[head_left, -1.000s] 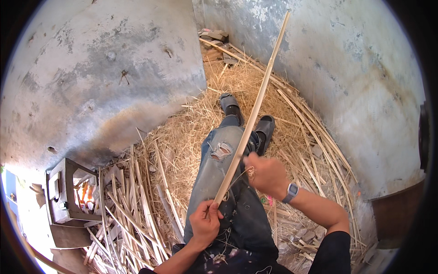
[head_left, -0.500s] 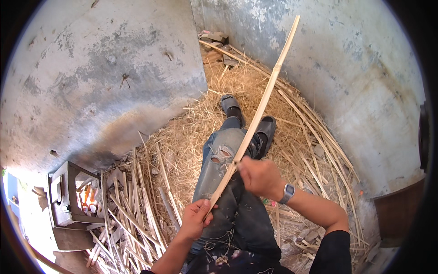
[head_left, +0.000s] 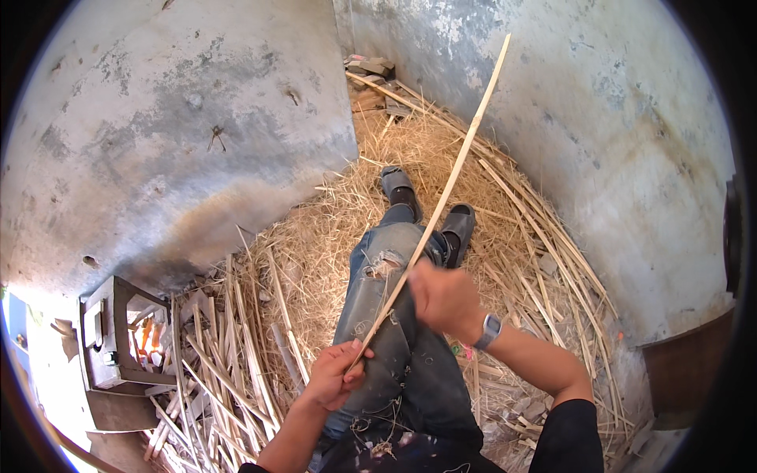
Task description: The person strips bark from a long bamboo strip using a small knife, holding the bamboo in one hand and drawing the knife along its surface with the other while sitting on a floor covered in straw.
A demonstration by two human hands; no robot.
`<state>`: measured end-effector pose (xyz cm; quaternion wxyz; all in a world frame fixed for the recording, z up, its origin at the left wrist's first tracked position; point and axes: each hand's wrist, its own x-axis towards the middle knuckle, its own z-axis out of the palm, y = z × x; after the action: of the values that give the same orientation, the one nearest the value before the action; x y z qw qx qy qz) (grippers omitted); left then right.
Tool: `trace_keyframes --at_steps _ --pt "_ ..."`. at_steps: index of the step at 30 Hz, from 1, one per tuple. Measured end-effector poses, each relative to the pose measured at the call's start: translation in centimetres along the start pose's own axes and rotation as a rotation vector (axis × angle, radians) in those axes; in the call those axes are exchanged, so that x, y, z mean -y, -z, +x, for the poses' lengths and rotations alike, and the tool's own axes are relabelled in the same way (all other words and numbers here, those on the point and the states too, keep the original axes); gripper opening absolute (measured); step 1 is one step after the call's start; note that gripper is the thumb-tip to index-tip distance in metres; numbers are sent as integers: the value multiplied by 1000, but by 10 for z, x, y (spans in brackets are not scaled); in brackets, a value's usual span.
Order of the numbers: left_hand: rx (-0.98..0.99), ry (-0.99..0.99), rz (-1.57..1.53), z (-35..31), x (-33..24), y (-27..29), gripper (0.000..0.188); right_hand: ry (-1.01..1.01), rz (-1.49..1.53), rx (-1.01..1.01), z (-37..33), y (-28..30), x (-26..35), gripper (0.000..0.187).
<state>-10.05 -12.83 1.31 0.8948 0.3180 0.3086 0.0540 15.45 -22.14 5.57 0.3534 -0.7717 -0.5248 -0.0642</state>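
Note:
A long, pale bamboo strip [head_left: 451, 183] slants from my lap up toward the far right, over my legs. My left hand [head_left: 335, 372] pinches its near end between thumb and fingers, above my thigh. Farther up the strip, my right hand [head_left: 445, 299] is closed in a fist against its right side, slightly blurred. What that fist holds, if anything, is hidden behind the fingers. Below the strip is my worn, torn trouser leg [head_left: 367, 296].
Straw-like shavings [head_left: 315, 229] cover the floor around my slippers [head_left: 457, 229]. Split bamboo strips [head_left: 244, 339] lie piled at the left, more along the right wall [head_left: 599, 142]. A dark-framed stand [head_left: 126, 335] is at the left, bricks [head_left: 369, 67] in the far corner.
The bamboo strip has turned so its narrow edge shows instead of its broad face. My left fingers have shifted around its near end; my right fist stays beside it, moved slightly.

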Motion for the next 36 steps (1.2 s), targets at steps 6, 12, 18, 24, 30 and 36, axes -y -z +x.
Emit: trace_keyframes --at_steps 6,12,18,24,30,36 --pt "2 9 -15 -9 0 2 34 43 312 82 -21 -1 27 35" --pt "-117 -116 185 -1 16 -4 37 -302 416 -39 12 10 -11 49" --pt "-203 -235 356 -10 20 -24 38 -284 552 87 -25 2 12 44" --pt "-230 -679 465 0 62 -70 27 -366 942 203 -42 17 32 21" --pt "-215 -918 1083 5 28 -79 30 -189 672 194 -13 64 24 15" --pt "-575 -2053 1077 -29 -37 -56 29 68 398 285 1 92 -6 17"
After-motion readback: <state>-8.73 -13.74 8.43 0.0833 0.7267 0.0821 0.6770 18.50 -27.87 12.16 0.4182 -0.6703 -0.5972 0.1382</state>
